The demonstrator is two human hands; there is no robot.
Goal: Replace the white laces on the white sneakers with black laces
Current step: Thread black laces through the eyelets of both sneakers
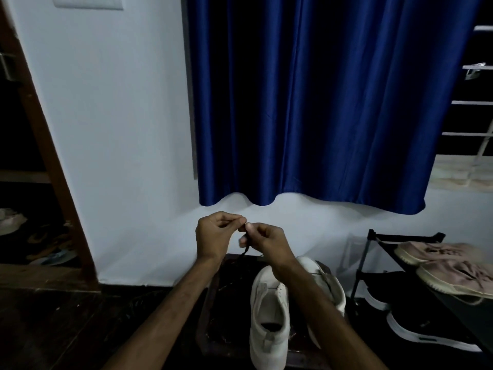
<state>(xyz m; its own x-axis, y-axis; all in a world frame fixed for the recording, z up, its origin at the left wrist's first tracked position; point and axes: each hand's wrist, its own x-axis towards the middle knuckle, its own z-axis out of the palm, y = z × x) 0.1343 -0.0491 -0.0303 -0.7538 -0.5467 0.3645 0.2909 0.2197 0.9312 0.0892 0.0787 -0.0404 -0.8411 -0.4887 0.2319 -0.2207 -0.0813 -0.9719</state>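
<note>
Two white sneakers stand side by side on a dark low stool [213,340], with no laces showing. The left sneaker [269,316] is in full view; the right sneaker [326,287] is partly hidden behind my right forearm. Both hands are raised above the shoes, fingertips together. My left hand [213,236] and my right hand [264,240] both pinch a black lace [243,254], which hangs from my right fingers toward the stool. The lace's lower part is lost against the dark surface.
A black shoe rack [373,263] stands at the right with beige shoes [453,273] on top and black white-soled shoes [416,324] beneath. A blue curtain [320,102] hangs ahead. At the left is a wooden door frame [61,182] with footwear beyond it.
</note>
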